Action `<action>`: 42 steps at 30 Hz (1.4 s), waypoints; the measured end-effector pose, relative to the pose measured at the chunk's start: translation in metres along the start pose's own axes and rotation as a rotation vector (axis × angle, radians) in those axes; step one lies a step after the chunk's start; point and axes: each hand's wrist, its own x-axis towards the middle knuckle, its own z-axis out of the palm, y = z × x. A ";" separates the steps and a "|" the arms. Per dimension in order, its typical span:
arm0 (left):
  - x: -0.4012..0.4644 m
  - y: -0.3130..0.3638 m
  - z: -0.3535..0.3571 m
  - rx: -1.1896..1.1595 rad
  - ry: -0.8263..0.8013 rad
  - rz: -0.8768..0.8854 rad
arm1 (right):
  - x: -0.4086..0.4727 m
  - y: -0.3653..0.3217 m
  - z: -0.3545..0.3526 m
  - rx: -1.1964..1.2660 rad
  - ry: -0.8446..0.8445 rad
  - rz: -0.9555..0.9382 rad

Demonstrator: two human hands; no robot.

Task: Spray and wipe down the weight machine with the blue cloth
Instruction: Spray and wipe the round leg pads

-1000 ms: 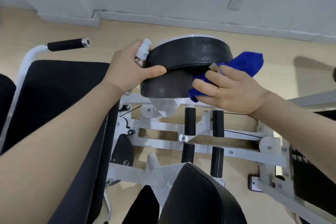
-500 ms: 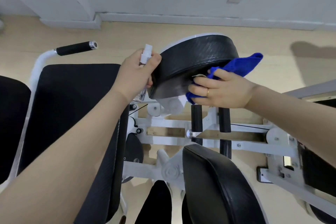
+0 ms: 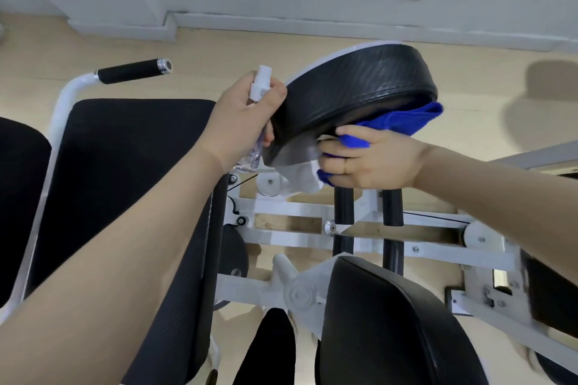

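While the left hand [image 3: 240, 122] grips the spray bottle [image 3: 259, 109] beside the tilted round pad [image 3: 359, 94], the right hand [image 3: 369, 162] clutches the blue cloth [image 3: 403, 119] under its lower edge. Wiping well likely means firm, overlapping strokes around that underside.

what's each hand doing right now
Left hand: gripping the spray bottle.
Right hand: gripping the cloth against the pad.

- The round pad [image 3: 359, 97] sits tilted above the machine frame [image 3: 312, 222].
- The left hand [image 3: 240, 122], holding a spray bottle [image 3: 258, 122], is at the pad's left edge.
- The right hand [image 3: 375, 162] presses the cloth [image 3: 403, 120] under the pad's right side.
- A seat pad [image 3: 125, 197] lies left of the frame, with a handle [image 3: 131, 71] behind it.
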 end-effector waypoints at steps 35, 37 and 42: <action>0.048 0.003 0.002 0.336 -0.241 0.209 | 0.082 -0.038 0.035 -0.146 -0.338 0.071; 0.050 0.002 0.002 0.355 -0.238 0.217 | 0.088 -0.041 0.042 -0.153 -0.383 0.030; 0.049 0.001 0.005 0.322 -0.231 0.213 | 0.024 -0.041 0.045 -0.185 -0.550 -0.167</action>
